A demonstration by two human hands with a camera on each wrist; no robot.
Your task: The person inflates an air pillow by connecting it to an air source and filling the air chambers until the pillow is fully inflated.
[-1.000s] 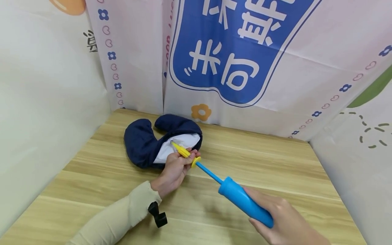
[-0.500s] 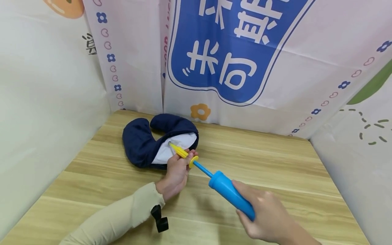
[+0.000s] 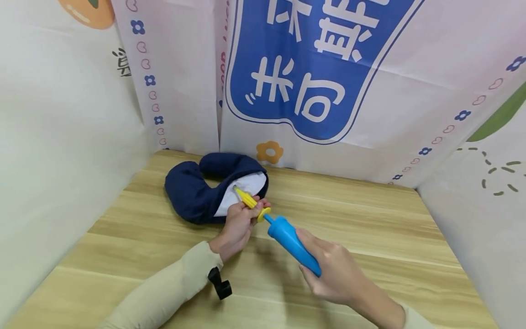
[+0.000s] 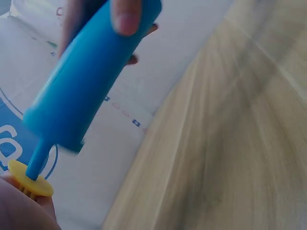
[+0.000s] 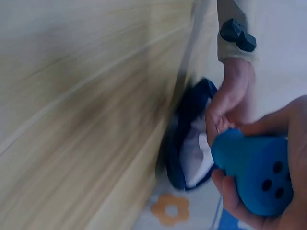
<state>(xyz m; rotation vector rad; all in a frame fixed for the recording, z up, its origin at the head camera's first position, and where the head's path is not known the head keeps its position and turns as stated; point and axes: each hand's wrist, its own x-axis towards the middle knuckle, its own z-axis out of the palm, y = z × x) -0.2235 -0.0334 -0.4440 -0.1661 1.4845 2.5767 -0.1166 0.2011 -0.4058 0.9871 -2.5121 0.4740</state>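
A hand pump with a blue barrel [image 3: 292,243] and a yellow nozzle [image 3: 247,199] slants down toward a navy U-shaped neck pillow [image 3: 186,192]. The pillow's cover gapes along the near side and bares a white inner lining [image 3: 250,183]. My left hand [image 3: 238,226] pinches the yellow nozzle just behind its tip, which meets the white lining. Around the blue barrel my right hand [image 3: 334,269] is wrapped, and in the right wrist view the barrel's end [image 5: 268,184] shows several dark holes. Only a short stretch of the blue shaft [image 4: 39,160] shows between barrel and yellow flange.
The pillow lies on a wood-grain tabletop [image 3: 361,219] near its back edge. Behind stands a printed white backdrop [image 3: 197,82] with a blue sign, and white sheets [image 3: 70,114] close in the sides. A black strap piece [image 3: 220,284] hangs from the left sleeve.
My right hand has pushed the blue barrel up and left toward the nozzle, and the exposed shaft has shortened. My left hand keeps its pinch, and the pillow has shifted slightly.
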